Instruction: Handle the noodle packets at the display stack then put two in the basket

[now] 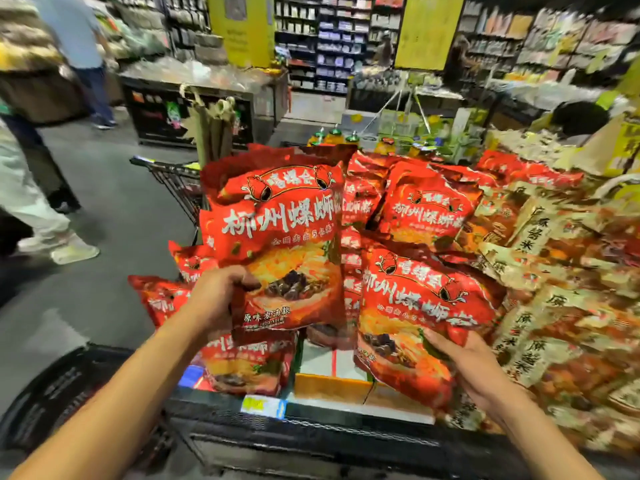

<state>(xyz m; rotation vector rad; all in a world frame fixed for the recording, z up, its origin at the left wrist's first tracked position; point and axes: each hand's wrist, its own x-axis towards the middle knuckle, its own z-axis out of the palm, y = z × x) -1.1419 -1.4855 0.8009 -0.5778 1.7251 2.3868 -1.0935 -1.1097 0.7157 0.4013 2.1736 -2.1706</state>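
My left hand (218, 299) grips the lower left corner of a red noodle packet (280, 244) with white Chinese lettering and holds it upright above the display. My right hand (474, 365) grips the lower right edge of a second red noodle packet (415, 320), tilted over the pile. Both packets show a bowl of noodles on the front. Under and behind them lie more of the same red packets (426, 206) heaped on a black display bin (311, 431).
Beige and orange packets (554, 306) fill the bin's right side. A shopping cart (173, 181) stands behind the display. A black basket (59, 393) sits at lower left. People (83, 46) walk the aisle on the left. Shelves line the back.
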